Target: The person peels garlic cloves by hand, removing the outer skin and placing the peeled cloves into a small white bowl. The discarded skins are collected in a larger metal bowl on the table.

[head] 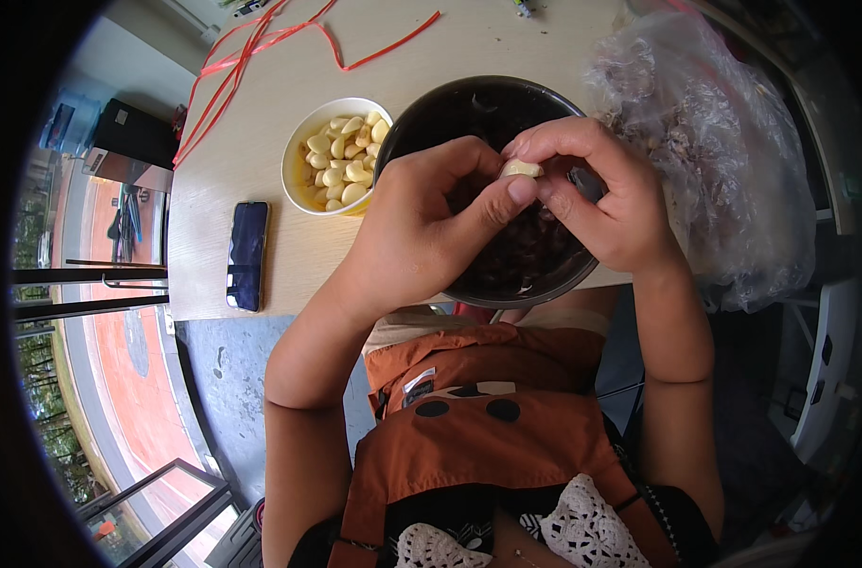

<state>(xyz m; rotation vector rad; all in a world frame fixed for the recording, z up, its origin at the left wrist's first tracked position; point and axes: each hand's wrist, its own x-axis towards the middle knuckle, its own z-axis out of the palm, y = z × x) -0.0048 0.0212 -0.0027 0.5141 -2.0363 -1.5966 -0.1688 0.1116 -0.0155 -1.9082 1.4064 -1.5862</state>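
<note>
A pale garlic clove (522, 168) is pinched between the fingertips of my left hand (431, 220) and my right hand (601, 192). Both hands are above a large dark round bowl (559, 290), which holds dark contents that I cannot make out clearly. Left of that bowl, close to its rim, a white and yellow tub (294, 186) is filled with peeled garlic cloves (337, 160). My palms hide part of the dark bowl.
A phone (248, 255) lies near the left edge of the wooden table (303, 255). Red plastic straps (250, 53) trail across the far left. A clear plastic bag (736, 156) with purplish-brown contents fills the right side, hanging over the front edge.
</note>
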